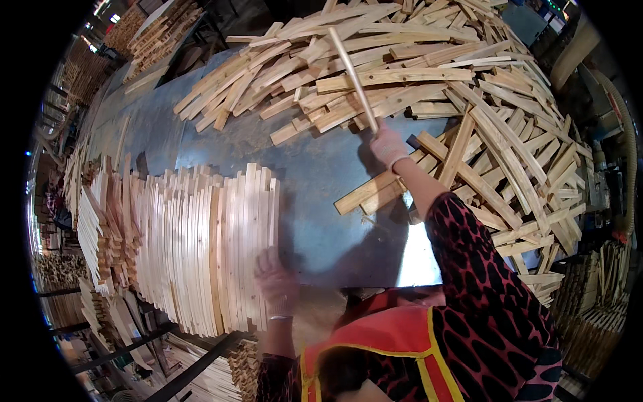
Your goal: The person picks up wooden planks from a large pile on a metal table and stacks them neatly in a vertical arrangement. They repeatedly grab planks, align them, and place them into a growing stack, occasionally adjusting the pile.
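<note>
My right hand (pixel 388 144), in a pale glove, is closed around the near end of a long, narrow wooden strip (pixel 353 77). The strip points away from me and slants left over a loose pile of wooden strips (pixel 395 77). At the lower left, my gloved left hand (pixel 273 281) rests by the right edge of a neat row of wooden strips (pixel 194 248) laid side by side. Its fingers look stretched out along the outermost strip, though they are somewhat blurred. Several loose strips (pixel 382 191) lie below my right hand.
A blue-grey metal table (pixel 308 174) carries both the row and the pile, which spreads around the far and right sides. More stacked strips (pixel 107 228) stand left of the row. Timber stacks (pixel 161 33) rise at the far left. A ribbed hose (pixel 626 134) hangs at right.
</note>
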### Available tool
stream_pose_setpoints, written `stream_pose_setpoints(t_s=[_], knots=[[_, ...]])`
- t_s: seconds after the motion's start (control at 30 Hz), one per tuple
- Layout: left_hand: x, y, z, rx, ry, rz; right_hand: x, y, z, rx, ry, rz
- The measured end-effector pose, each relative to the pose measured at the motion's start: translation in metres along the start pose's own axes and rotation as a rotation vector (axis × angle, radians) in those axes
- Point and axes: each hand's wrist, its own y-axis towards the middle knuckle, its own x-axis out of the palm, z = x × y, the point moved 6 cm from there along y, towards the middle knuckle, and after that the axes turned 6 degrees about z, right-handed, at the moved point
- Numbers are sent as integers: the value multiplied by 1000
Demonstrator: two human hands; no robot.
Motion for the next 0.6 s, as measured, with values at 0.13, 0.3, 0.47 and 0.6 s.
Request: stream_pose_setpoints(t_s=[0.13,0.3,0.47,0.6], knots=[[56,30,48,14,-760,-244,8,-87,-37,-232,258,-286],[150,41,63,-343,-1959,-766,-99,-55,36,-292,-210,339],[74,51,95,-586,-1974,-617,-127,-23,186,289,-319,331],[20,36,60,-533,-1783,-464,-114,-70,157,196,-135,269]])
